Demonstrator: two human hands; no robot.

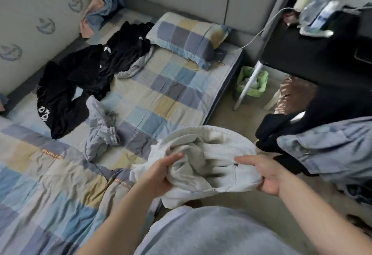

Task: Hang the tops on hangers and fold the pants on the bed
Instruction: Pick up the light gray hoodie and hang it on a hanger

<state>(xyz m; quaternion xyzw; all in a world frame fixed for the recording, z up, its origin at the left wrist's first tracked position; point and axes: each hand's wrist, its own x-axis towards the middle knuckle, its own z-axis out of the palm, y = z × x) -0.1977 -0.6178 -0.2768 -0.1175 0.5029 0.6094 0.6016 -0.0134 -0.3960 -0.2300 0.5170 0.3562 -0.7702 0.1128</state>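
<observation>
Both hands grip a pale grey garment [209,150], bunched over the edge of the bed [161,97] at 6 o'clock. The left hand [161,174] clutches a fold and the right hand [265,176] pinches the hem. Black clothes [90,77] lie heaped at 10 o'clock, crumpled grey pants [100,132] beside them, a pillow [187,39] at 12.

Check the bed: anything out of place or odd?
Nothing damaged or spilled. The black clothes lie in a crumpled heap by the wall, and a grey garment sits bunched beside them, unfolded. The left hand and right hand grip a wadded pale garment.
</observation>
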